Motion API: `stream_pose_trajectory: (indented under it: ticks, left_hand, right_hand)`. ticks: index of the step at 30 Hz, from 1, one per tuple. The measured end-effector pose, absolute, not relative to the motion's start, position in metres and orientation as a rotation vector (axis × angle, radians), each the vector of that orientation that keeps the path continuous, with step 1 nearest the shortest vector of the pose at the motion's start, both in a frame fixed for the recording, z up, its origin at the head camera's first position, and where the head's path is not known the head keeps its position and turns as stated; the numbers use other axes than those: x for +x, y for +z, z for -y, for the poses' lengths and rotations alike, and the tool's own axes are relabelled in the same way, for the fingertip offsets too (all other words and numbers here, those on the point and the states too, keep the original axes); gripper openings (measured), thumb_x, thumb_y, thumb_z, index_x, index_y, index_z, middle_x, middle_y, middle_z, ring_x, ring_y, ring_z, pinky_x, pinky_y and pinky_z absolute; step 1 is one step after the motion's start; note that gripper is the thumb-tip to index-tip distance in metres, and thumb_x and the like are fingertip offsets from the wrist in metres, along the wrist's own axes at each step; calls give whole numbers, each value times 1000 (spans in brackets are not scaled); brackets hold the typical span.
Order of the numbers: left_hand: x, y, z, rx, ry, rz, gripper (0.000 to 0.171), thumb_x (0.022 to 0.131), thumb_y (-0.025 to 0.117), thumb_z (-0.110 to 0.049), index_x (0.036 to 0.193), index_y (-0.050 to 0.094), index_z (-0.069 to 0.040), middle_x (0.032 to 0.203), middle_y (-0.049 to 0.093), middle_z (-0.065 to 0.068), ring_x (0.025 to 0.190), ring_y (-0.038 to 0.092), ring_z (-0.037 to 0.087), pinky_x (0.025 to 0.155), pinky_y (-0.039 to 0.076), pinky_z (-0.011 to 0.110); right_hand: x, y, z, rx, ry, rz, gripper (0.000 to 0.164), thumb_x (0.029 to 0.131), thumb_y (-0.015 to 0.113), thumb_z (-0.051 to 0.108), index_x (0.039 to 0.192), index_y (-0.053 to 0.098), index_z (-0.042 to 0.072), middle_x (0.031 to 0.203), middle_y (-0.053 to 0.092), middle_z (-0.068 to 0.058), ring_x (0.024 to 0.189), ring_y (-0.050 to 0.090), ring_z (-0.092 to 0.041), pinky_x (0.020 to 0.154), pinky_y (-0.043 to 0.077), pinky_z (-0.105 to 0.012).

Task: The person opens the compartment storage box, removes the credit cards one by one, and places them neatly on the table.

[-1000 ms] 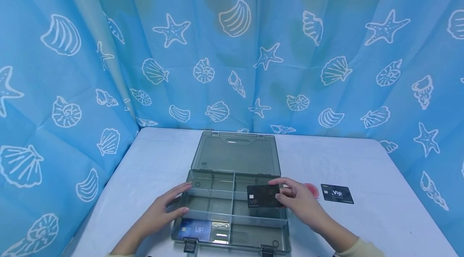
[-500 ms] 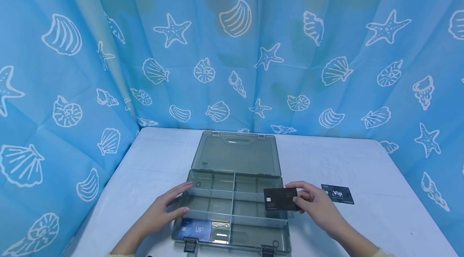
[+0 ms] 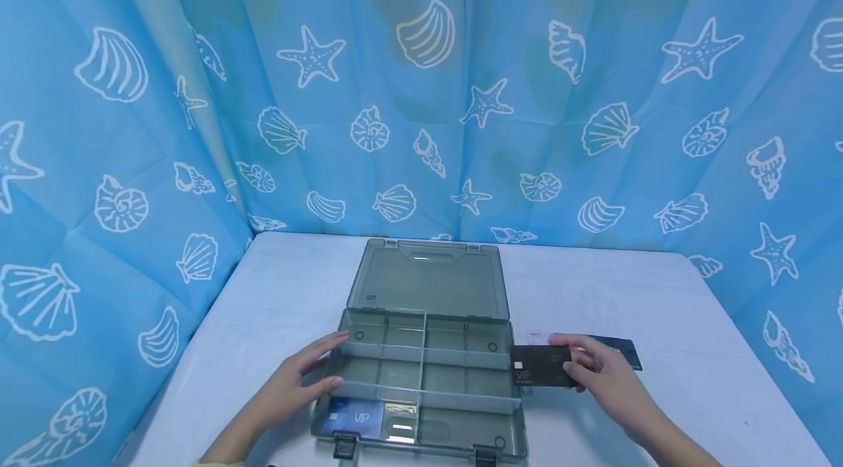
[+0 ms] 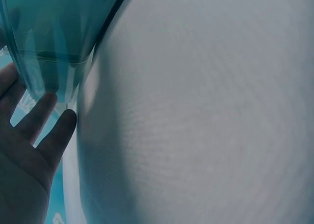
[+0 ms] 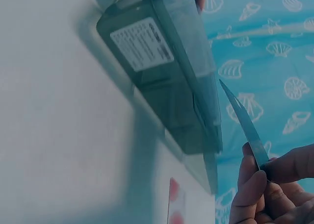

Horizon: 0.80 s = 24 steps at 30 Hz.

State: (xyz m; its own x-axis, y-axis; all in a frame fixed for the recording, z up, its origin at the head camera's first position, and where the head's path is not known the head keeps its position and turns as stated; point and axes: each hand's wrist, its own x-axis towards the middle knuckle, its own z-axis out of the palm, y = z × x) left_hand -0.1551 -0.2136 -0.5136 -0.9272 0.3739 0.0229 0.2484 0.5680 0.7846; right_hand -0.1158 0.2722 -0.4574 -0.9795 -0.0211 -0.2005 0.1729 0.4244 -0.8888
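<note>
My right hand [image 3: 606, 375] pinches a black VIP card [image 3: 541, 366] by its right end, just off the right side of a grey see-through compartment box [image 3: 421, 357]. In the right wrist view the card [image 5: 248, 128] appears nearly edge-on between thumb and fingers, raised above the table. My left hand [image 3: 293, 383] rests against the box's left side with fingers spread. The left wrist view shows those fingers [image 4: 56, 136] straight, touching the box wall [image 4: 49, 37]. A blue VIP card [image 3: 356, 417] lies in the front left compartment.
Behind the hinge, the box's lid [image 3: 429, 280] lies folded back on the white table [image 3: 276, 291]. A second black card [image 3: 622, 351], partly covered by my right hand, lies on the right. A white and red card [image 3: 536, 337] is mostly hidden. Shell-patterned curtains [image 3: 369, 86] enclose the table.
My right hand has moved right with the black VIP card, from over the right middle compartment to beyond the box's right edge. The left hand has stayed still.
</note>
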Motion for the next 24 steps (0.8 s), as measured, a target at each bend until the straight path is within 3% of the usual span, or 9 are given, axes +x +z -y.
stream_pose_trajectory:
  ticks: [6, 14, 24]
  left_hand:
    - [-154, -513, 214, 535, 1294, -2654, 66, 93, 75, -36, 152, 49, -17, 159, 42, 3, 147, 37, 33, 115, 39, 56]
    - [-154, -512, 213, 507, 1287, -2654, 67, 93, 75, -38, 152, 49, -18, 160, 42, 4, 148, 36, 34, 115, 39, 56]
    - [-155, -514, 213, 518, 1294, -2650, 68, 93, 75, -38, 152, 49, -18, 160, 42, 3, 148, 36, 33, 115, 39, 55]
  right_hand:
    - [-113, -464, -290, 200, -1544, -2510, 43, 99, 57, 2, 142, 54, 3, 106, 72, -13, 91, 62, -23, 68, 55, -32]
    - [-114, -474, -305, 268, -1564, -2488, 45, 99, 57, 3, 143, 51, -2, 110, 71, -14, 92, 63, -20, 68, 56, -31]
    - [-113, -494, -310, 334, -1535, -2455, 44, 96, 56, 1, 140, 54, -2, 86, 65, -7, 77, 56, -17, 63, 49, -27]
